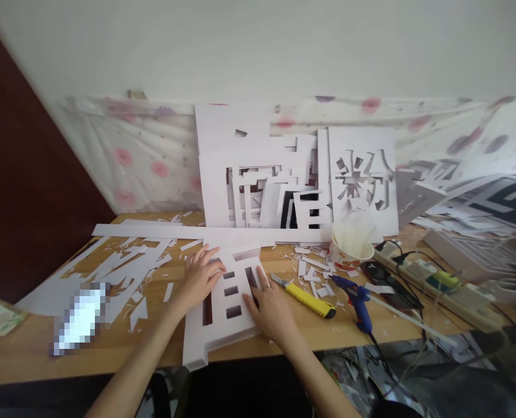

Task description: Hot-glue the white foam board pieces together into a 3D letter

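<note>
My left hand (pixel 201 274): flat, fingers spread, on the white foam cut-out (pixel 225 313).
My right hand (pixel 270 310): pressing its 3 o'clock edge.
Utility knife (pixel 305 296): on tabletop (pixel 31 342), at 3 o'clock.

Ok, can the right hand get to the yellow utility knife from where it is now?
Probably yes. The right hand lies flat on the white cut-out board, and the yellow utility knife lies on the table just to its right, with only paper scraps nearby and nothing between them.
</note>
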